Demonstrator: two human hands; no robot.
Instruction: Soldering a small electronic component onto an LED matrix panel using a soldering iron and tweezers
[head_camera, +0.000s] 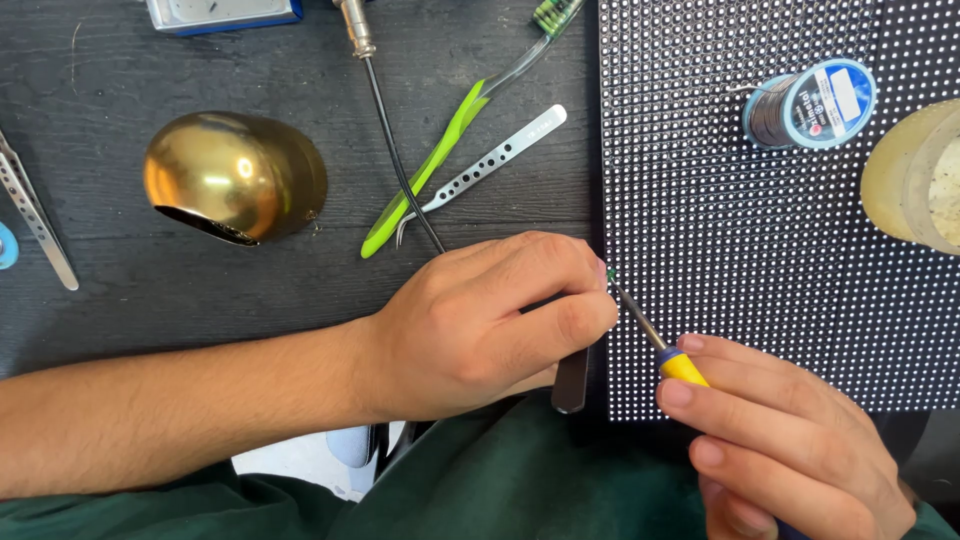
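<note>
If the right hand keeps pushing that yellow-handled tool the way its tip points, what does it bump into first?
The right hand aims the soldering iron up and to the left. Its tip is already at the left hand's fingertips, by the edge of the dotted panel, so it would probably meet those fingers first.

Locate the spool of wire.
In the head view, the spool of wire lies upper right on the dotted black panel, just left of the yellowish round container.

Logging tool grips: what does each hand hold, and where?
Right hand grips a soldering iron by its yellow collar; left hand pinches dark metal tweezers near their tips.
</note>
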